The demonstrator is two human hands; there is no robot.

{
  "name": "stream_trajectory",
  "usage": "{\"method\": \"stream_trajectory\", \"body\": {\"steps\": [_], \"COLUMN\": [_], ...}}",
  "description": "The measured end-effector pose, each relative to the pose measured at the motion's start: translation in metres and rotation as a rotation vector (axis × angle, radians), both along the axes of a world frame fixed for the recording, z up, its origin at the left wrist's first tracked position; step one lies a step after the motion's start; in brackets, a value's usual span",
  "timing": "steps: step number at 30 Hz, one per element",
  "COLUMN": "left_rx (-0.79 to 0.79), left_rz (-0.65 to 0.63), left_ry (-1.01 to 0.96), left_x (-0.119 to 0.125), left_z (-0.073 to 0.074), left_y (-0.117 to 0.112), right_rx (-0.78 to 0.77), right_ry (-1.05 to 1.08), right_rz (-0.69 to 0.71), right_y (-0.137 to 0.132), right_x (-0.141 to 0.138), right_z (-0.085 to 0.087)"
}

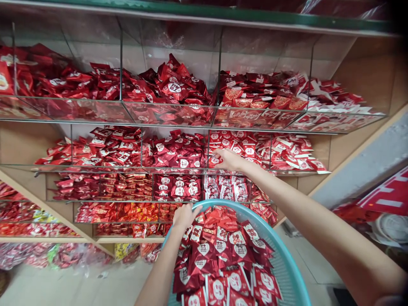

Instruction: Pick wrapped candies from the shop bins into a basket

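My left hand [184,217] is closed over the rim of a round turquoise plastic basket [288,255]. Red packets [219,248] with white printed labels fill the basket, some darker red, some with white edges. Further up, my right hand [228,160] reaches into a shelf compartment of red and white packets [237,142]. Its fingers point left and look slightly apart, just over the packets; no packet shows clearly in its grasp. Dark red packets [180,148] lie in the compartment left of that hand.
Tiered shelves with clear dividers and a glass front edge [172,124] hold many more red packets. A wooden side panel [363,80] closes off the right. Bagged goods [63,255] lie on the tiled floor at lower left. A red and white item [387,191] is at far right.
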State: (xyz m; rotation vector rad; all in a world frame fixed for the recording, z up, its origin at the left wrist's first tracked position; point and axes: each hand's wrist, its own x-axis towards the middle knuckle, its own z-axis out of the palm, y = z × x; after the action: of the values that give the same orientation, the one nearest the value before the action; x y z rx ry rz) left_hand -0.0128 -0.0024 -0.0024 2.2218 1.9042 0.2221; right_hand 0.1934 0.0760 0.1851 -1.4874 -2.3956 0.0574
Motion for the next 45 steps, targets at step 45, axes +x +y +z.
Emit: {"method": "stream_trajectory", "body": {"steps": [45], "left_rx": [-0.014], "left_rz": [0.004], "left_ry": [0.044], "left_x": [0.003], "left_z": [0.001], "left_y": [0.002], "right_rx": [-0.929], "right_ry": [1.581], "right_rz": [-0.302], "right_y": [-0.273], "right_x": [0.038], "right_z": [-0.129]}}
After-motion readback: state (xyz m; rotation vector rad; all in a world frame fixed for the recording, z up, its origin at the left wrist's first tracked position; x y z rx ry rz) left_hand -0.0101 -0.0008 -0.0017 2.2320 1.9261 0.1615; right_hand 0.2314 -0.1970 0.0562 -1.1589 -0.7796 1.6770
